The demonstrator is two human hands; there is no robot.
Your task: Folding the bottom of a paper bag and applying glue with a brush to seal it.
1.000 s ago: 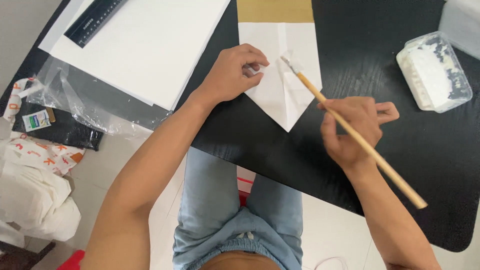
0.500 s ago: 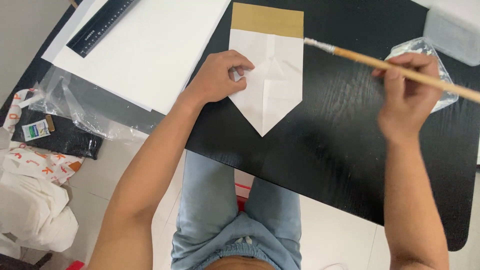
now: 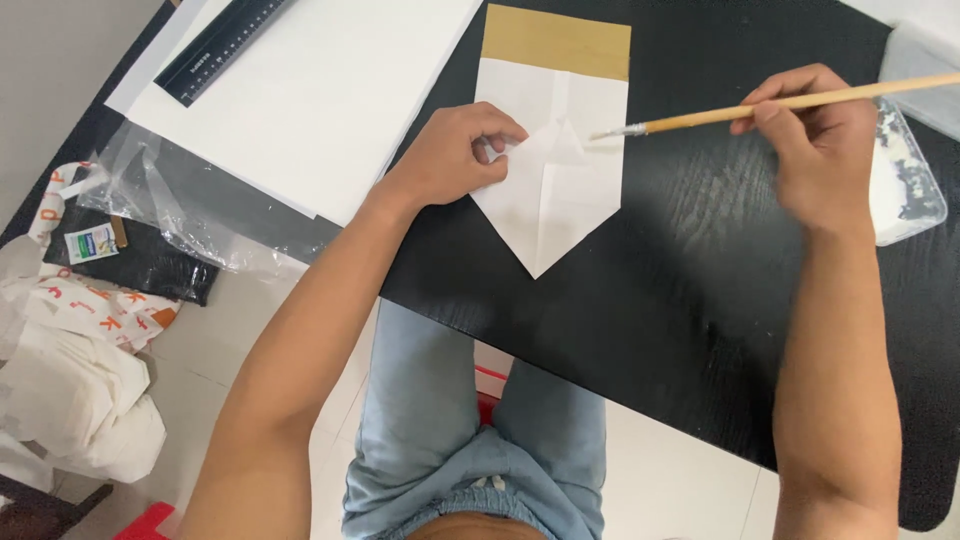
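At the middle top of the frame a folded white paper (image 3: 552, 180) lies flat on the black table (image 3: 680, 300), its lower end folded to a point toward the person and a tan band across its far end. The left hand (image 3: 455, 155) is curled down on the paper's left side, fingertips pressing and lifting a small triangular flap near the centre fold. The right hand (image 3: 820, 135), toward the upper right, pinches the wooden handle of a thin brush (image 3: 740, 108) between thumb and fingers; the pale bristle tip hovers at the paper's right edge, touching or just above it, I cannot tell which.

The paper looks light and thin, stiff only along its creases, so it would slide on the smooth table unless held down as it is now. It would crumple if gripped hard; best pinned flat by fingertips near a fold.

Behind the right hand sits a clear plastic tray (image 3: 905, 185) with white paste in it. In the upper left lie large white sheets (image 3: 320, 90) and a black ruler (image 3: 220, 45).
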